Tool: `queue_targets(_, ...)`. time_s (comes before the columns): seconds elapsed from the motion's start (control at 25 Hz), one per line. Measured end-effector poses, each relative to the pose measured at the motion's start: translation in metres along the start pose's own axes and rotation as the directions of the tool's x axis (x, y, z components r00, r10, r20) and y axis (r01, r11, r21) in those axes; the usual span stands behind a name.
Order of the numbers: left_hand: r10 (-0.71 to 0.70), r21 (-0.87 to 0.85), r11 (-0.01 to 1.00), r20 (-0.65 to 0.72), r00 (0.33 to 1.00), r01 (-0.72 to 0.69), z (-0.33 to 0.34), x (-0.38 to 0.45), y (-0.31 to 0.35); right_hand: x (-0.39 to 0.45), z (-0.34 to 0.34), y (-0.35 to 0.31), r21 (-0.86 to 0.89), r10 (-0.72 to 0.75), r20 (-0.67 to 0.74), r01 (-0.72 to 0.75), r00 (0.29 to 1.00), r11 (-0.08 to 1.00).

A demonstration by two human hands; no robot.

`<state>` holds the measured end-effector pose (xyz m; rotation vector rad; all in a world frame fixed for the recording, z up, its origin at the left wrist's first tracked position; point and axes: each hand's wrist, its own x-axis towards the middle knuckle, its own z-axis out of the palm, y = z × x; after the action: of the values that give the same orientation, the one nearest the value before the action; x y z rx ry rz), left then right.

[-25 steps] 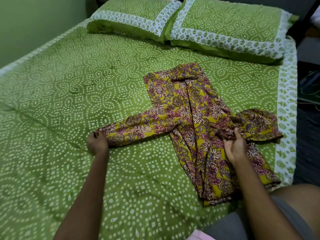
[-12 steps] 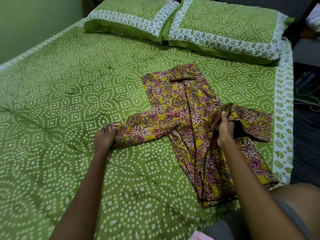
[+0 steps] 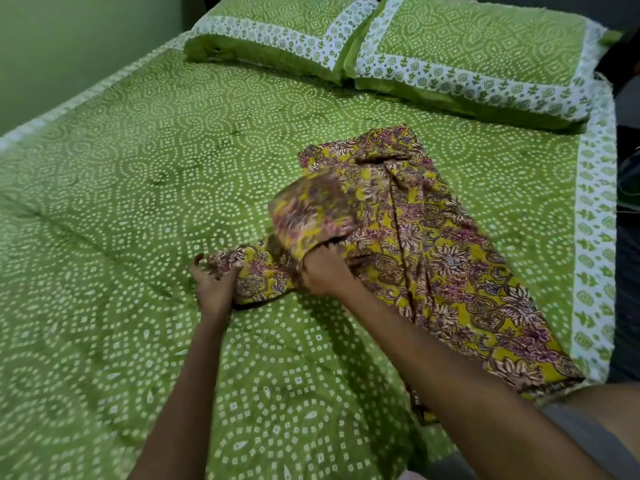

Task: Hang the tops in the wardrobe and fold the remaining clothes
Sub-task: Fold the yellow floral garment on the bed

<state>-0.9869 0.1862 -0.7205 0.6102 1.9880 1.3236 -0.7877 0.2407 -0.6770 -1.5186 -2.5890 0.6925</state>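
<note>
right hand (image 3: 323, 271) crossed left, floral garment (image 3: 433, 244) gripped by both

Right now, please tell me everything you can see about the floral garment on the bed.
The garment is thin printed cloth, mustard yellow with maroon and cream flowers. It lies lengthwise on the green bedsheet, near the bed's right side, its long body flat and partly folded. One sleeve is lifted over the body and looks blurred; the other sleeve lies bunched toward the left. The left hand grips the end of that bunched sleeve, and the right hand grips the lifted sleeve. Nothing else touches it.
</note>
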Motion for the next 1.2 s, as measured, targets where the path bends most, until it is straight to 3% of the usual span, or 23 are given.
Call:
queue_targets(0.08,0.059,-0.033,0.998,-0.025,0.998,-0.060,0.001,-0.006,0.000,-0.001,0.035,-0.008,-0.248,-0.112,0.128,0.142,0.985,0.958)
queue_targets(0.2,0.082,-0.004,0.997,-0.032,0.996,-0.082,0.004,-0.009,0.002,-0.005,0.047,-0.002,-0.295,-0.125,0.100,0.149,0.987,0.944)
queue_targets(0.28,0.020,-0.015,1.000,-0.014,1.000,-0.021,0.003,-0.005,0.004,-0.005,0.043,-0.003,-0.321,-0.108,0.099,0.134,0.989,0.937)
queue_targets(0.36,-0.080,-0.110,0.990,0.037,0.996,0.084,-0.001,-0.005,0.009,0.000,0.035,-0.014,-0.198,-0.062,0.044,0.069,0.997,0.978)
queue_targets(0.48,-0.133,-0.339,0.913,0.280,0.951,0.228,-0.010,-0.013,0.013,0.009,0.022,-0.039,0.127,-0.006,-0.053,0.013,0.999,0.992)
queue_targets(0.6,-0.086,-0.227,0.956,0.390,0.917,0.186,-0.011,-0.021,0.010,0.014,0.019,-0.052,0.111,-0.166,-0.071,0.173,0.984,0.979)
queue_targets(0.72,-0.063,-0.176,0.976,0.332,0.941,0.128,-0.014,-0.017,0.002,0.011,0.033,-0.047,-0.094,-0.403,0.067,0.408,0.913,0.908)
queue_targets(0.8,-0.070,-0.144,0.984,0.236,0.969,0.106,-0.018,-0.017,0.001,0.005,0.047,-0.039,-0.133,-0.393,0.180,0.419,0.902,0.898)
queue_targets(0.96,-0.207,-0.302,0.926,0.099,0.973,0.228,-0.024,-0.014,0.011,0.005,0.052,-0.033,-0.164,-0.364,0.189,0.395,0.912,0.904)
queue_targets(1.08,-0.146,0.039,0.988,-0.017,0.989,0.147,-0.027,0.001,0.021,0.003,0.047,-0.036,-0.221,-0.397,0.207,0.438,0.894,0.871)
queue_targets(1.2,-0.058,0.489,0.870,-0.017,0.998,0.059,-0.015,-0.003,0.038,-0.004,0.050,-0.041,-0.206,-0.480,0.295,0.546,0.826,0.812)
